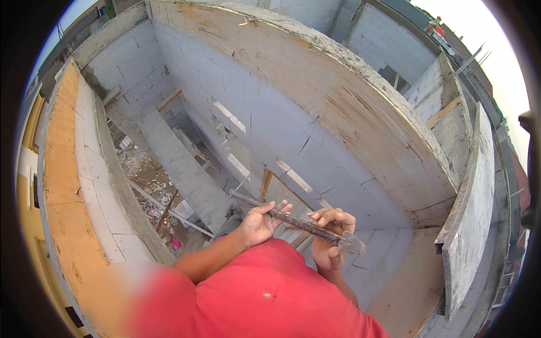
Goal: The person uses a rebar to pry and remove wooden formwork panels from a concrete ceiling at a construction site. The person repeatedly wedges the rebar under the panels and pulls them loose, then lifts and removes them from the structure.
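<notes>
A rusty ribbed steel bar [301,223] lies slantwise across in front of my chest. Its right end widens into a flat, hammer-like grey head [352,243], and the thin left end points away over the drop. My left hand [260,223] holds the bar around its middle, thumb on top and several fingers stretched out behind it. Close to the head, my right hand [332,231] has its fingers curled behind the bar and its thumb below. Part of both palms is hidden by the bar.
Below me runs a long grey plank [183,166] above rubble [149,169]. A grey block wall [298,152] with a rough concrete beam [338,84] stands ahead. Left is a wall top with an orange-brown face [65,186]; right, a tilted board [470,225].
</notes>
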Demonstrator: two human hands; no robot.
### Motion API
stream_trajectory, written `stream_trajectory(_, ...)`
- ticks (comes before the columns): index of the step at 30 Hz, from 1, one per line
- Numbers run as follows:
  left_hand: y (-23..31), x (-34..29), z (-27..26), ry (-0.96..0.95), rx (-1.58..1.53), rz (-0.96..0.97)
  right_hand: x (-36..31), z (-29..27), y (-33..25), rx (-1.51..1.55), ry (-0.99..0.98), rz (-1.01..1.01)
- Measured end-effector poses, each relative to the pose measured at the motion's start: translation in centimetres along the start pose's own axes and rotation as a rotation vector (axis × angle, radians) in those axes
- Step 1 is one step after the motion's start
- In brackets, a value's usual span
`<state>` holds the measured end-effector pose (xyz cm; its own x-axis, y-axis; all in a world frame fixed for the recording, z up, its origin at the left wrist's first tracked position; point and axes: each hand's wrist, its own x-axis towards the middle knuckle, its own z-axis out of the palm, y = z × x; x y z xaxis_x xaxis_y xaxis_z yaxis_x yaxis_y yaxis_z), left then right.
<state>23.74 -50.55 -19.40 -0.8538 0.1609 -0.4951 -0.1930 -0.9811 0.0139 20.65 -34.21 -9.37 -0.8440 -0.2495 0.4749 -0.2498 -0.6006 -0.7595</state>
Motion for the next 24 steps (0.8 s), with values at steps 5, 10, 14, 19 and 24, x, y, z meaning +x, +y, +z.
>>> stream_trajectory(5, 2.3, 2.5, 1.1, -0.017, 0.212, -0.042, -0.8, -2.1, 1.6, -0.086, 0.117, -0.007)
stream_trajectory(10, 6.0, 4.2, 2.0, -0.028, 0.533, -0.034, -6.8, -3.7, 3.5, 0.089, 0.667, 0.232)
stream_trajectory(14, 7.6, 6.4, 2.8, -0.039, 0.907, 0.048, -11.3, -2.5, 6.3, -0.663, 1.221, 0.640)
stream_trajectory(19, 6.9, 8.6, 4.8, -0.222, 1.361, 0.004, -8.9, 0.7, 9.4, -1.505, 0.630, 0.638)
stream_trajectory(24, 3.6, 8.4, 8.2, -0.722, 1.602, -0.116, -3.4, 2.8, 14.7, -1.054, 0.981, 0.492)
